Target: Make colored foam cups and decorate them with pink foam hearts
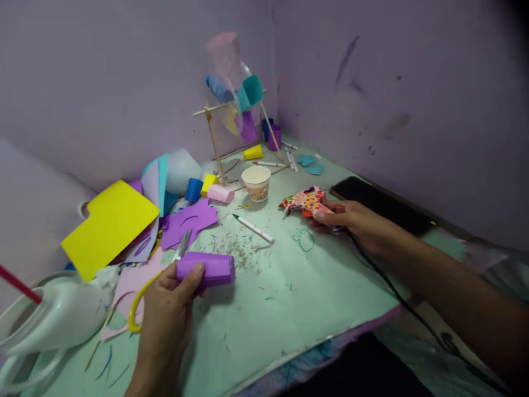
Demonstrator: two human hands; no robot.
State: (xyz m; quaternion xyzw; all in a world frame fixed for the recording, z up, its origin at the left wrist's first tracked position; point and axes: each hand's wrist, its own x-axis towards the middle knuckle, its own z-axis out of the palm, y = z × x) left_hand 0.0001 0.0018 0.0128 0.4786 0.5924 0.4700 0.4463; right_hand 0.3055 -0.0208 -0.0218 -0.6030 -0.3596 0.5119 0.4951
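The left hand (167,300) is closed around a purple paper roll (209,269), thumb on top, holding it just above the counter (289,298) at the near left. Yellow-handled scissors (155,281) lie under and beside this hand, their blades pointing away toward a purple paper scrap (188,220). Further left lie a yellow sheet (108,226) and a white jug (58,317) with a red stick (16,284) in it.

The right hand (357,223) is wrapped around a glue gun (308,201) covered in flowery pattern, its nozzle pointing left and resting on or just over the counter; a black cord (392,286) runs from it toward the near right edge. Between the two hands lies a white marker (254,227). Farther off stands a paper cup (256,183), and behind it a stick-framed wheel of coloured paper cups (235,96) near the corner of the walls. A black phone (380,205) lies to the right of the glue gun.
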